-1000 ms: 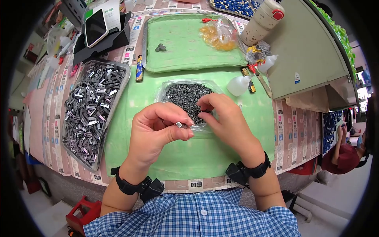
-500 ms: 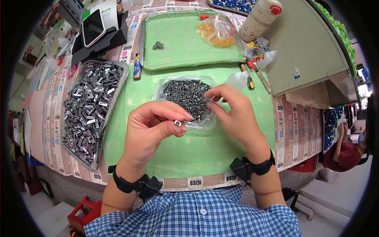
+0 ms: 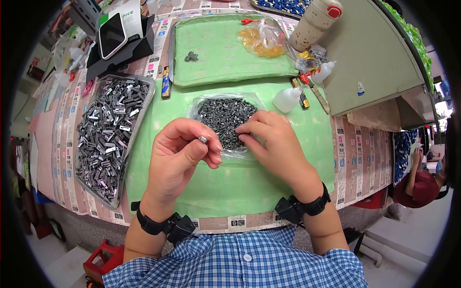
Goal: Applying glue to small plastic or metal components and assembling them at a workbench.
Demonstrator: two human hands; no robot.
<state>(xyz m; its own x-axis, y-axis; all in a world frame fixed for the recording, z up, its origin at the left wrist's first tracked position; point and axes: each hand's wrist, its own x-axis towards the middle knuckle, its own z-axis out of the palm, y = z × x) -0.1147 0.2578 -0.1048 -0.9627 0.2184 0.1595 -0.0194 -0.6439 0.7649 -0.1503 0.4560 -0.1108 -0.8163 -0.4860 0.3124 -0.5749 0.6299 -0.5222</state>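
Note:
My left hand (image 3: 180,156) pinches a small dark rectangular piece (image 3: 203,139) with a pale end between thumb and forefinger, held just in front of the pile. Over the right side of a heap of tiny black parts (image 3: 218,115), my right hand (image 3: 273,139) has its thumb and fingertips drawn together; anything between them is too small to make out. The heap lies in a tray lined with clear plastic (image 3: 259,102). To the left, a metal tray (image 3: 150,98) holds many longer dark grey pieces.
A green-lined tray (image 3: 211,67) at the back carries a bag of yellow bits (image 3: 261,41) and a grey lump. A white squeeze bottle (image 3: 287,100), a flask (image 3: 314,24), a cutter (image 3: 166,82) and a phone (image 3: 113,36) stand or lie around. A grey-green cabinet (image 3: 374,62) rises at right.
My right hand has moved left and down, its fingertips now lower over the heap. My left hand has shifted slightly left, raising and tilting the small piece.

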